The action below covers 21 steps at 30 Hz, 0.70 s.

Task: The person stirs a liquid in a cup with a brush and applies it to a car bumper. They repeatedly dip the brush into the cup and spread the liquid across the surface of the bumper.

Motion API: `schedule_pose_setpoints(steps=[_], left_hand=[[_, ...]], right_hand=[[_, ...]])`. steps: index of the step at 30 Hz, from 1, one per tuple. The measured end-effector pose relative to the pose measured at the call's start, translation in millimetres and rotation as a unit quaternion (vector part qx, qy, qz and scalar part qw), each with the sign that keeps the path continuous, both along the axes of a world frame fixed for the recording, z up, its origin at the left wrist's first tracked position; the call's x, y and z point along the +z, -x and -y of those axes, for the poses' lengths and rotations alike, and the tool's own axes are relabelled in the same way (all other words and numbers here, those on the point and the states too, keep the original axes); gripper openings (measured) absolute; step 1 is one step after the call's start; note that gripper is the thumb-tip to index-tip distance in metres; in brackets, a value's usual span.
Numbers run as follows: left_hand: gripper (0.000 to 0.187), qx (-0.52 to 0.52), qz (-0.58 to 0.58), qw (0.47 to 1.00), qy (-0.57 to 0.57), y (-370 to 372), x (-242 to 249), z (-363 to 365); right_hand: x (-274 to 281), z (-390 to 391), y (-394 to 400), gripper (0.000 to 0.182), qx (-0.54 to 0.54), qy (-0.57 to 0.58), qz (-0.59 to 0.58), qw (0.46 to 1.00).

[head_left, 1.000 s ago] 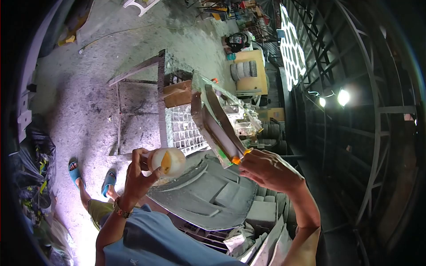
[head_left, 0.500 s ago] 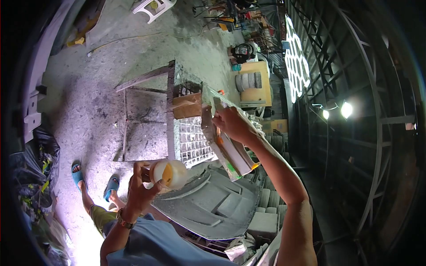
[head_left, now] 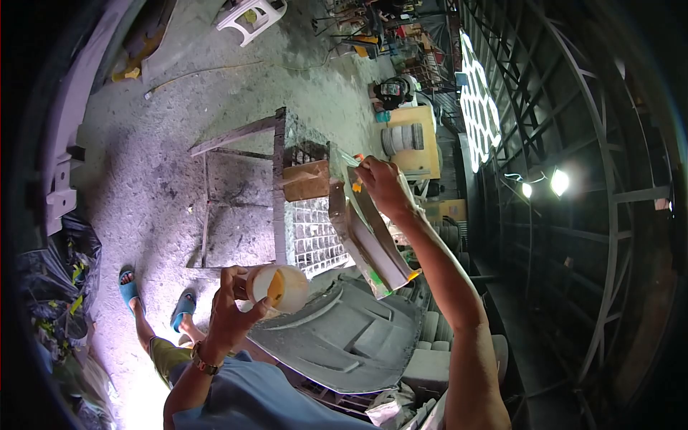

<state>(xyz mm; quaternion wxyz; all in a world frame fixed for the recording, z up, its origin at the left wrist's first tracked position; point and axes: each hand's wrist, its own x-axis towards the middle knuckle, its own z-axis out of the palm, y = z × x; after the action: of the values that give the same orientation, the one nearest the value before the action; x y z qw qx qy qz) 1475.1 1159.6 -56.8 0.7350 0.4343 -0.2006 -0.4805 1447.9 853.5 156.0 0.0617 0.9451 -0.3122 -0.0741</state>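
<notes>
My left hand (head_left: 231,315), a watch on its wrist, grips a translucent white cup (head_left: 295,288) with yellow-orange material inside; its opening shows. My right hand (head_left: 383,185) is closed around a thin, pale flat tool (head_left: 348,159) at the far end of a long grey-and-white part (head_left: 369,240). A yellow-orange patch (head_left: 357,187) lies on the part beside my fingers. Green and orange marks show at the part's near end. The part rests by a brown block (head_left: 306,180) on a metal grid stand (head_left: 280,193).
A dark, curved panel (head_left: 351,333) lies close to my body. Black plastic bags (head_left: 75,244) are at the left. A white plastic chair (head_left: 247,20) stands at the top. Beyond the part are a ribbed cylinder (head_left: 403,138) and a yellowish board (head_left: 423,118).
My right hand has shifted slightly to the right in the view, uncovering the yellow-orange patch. The cup has turned a little, so more of its inside shows. The whole view has shifted slightly.
</notes>
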Motion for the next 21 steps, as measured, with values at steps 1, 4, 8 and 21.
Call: schedule_pose_setpoints(steps=[1, 4, 8, 21], left_hand=[[0.059, -0.002, 0.001, 1.000, -0.001, 1, 0, -1], [0.058, -0.004, 0.012, 1.000, -0.003, 2, -2, -2], [0.055, -0.001, 0.016, 1.000, 0.010, 7, 1, 0], [0.056, -0.058, 0.053, 0.997, 0.020, 21, 14, 13]], right_hand=[[7, -4, 2, 0.011, 0.075, -0.046, 0.019, 0.996], [33, -34, 11, 0.009, 0.141, -0.114, -0.020, 0.983], [62, -79, 29, 0.010, 0.162, -0.116, -0.146, 0.969], [143, -199, 103, 0.011, 0.132, -0.002, -0.260, 0.956]])
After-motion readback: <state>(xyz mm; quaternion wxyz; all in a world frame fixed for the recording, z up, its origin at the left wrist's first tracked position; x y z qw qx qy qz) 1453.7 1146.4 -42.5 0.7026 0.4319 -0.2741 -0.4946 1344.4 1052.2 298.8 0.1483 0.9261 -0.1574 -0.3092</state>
